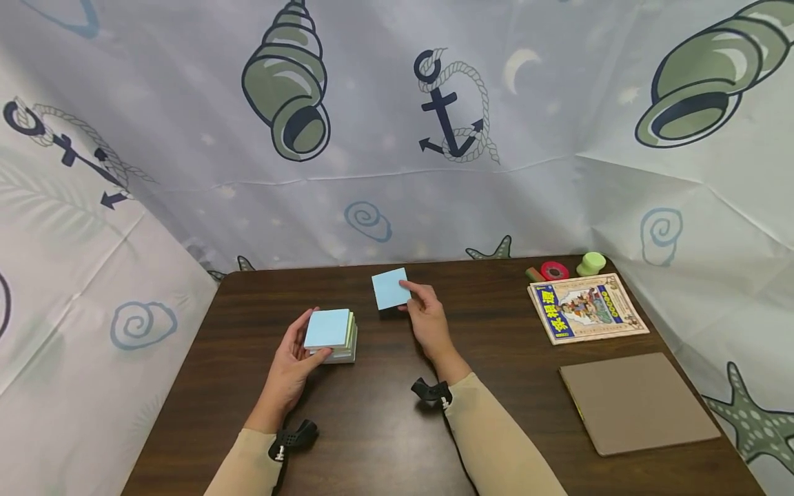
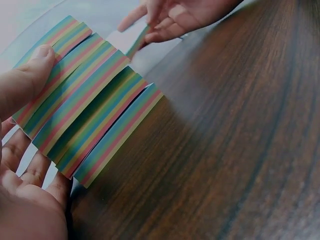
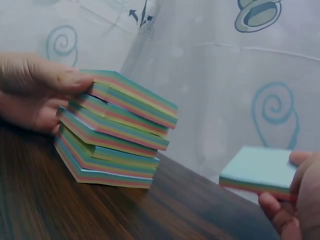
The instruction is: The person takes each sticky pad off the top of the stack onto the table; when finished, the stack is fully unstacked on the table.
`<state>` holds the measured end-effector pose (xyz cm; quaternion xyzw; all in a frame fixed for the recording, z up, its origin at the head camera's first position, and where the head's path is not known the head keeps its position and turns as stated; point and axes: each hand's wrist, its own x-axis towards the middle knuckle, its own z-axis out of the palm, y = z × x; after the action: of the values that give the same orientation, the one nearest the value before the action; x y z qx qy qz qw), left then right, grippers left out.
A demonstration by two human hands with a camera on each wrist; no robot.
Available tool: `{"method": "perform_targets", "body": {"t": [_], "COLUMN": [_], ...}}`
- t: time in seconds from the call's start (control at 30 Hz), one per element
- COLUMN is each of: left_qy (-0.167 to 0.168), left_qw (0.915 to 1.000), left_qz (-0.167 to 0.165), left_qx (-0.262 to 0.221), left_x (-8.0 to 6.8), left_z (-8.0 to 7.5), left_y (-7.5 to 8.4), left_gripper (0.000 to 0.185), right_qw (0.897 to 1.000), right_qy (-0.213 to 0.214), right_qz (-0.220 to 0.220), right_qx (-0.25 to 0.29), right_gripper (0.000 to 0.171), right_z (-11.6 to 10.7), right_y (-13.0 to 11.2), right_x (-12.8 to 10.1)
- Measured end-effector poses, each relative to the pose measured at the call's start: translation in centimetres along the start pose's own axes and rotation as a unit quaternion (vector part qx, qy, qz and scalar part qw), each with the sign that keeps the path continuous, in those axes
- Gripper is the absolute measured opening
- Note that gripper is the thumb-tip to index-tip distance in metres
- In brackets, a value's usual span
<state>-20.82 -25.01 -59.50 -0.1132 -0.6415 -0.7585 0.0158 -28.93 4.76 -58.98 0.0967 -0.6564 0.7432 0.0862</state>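
Note:
A stack of sticky note pads (image 1: 329, 329), light blue on top with rainbow-striped sides, stands on the table left of centre. My left hand (image 1: 294, 356) grips it from the left, thumb on the near side and fingers round the far side. In the left wrist view the stack's pads (image 2: 95, 100) sit slightly out of line with one another. My right hand (image 1: 428, 324) pinches a single sticky note pad (image 1: 389, 288) at its right edge, to the right of the stack and farther back. In the right wrist view this pad (image 3: 257, 167) is held level, thumb and fingertips at one end.
At the right of the dark wooden table (image 1: 372, 434) lie an illustrated booklet (image 1: 586, 306) and a grey-brown board (image 1: 639, 403). Behind the booklet are a red tape roll (image 1: 554, 270), a light green round item (image 1: 591, 263) and a small brown block (image 1: 535, 275). A patterned curtain (image 1: 384, 138) hangs behind.

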Motion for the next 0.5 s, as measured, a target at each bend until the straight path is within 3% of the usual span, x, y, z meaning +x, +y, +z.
{"method": "perform_targets", "body": {"t": [0.23,0.5], "left_qy": [-0.001,0.001], "left_qw": [1.0,1.0], "left_qz": [0.0,-0.004], "left_qx": [0.001,0.0], "left_x": [0.15,0.0], "left_z": [-0.07,0.02], "left_y": [-0.15,0.09], "left_gripper": [0.093,0.093], "right_qw": [0.992,0.958], "right_qy": [-0.031,-0.09], "right_qz": [0.034,0.036], "right_qx": [-0.116,-0.269], "right_gripper": [0.048,0.052], "right_z": [-0.3,-0.1], "right_y": [0.21,-0.24], "right_x": [0.39,0.17]}}
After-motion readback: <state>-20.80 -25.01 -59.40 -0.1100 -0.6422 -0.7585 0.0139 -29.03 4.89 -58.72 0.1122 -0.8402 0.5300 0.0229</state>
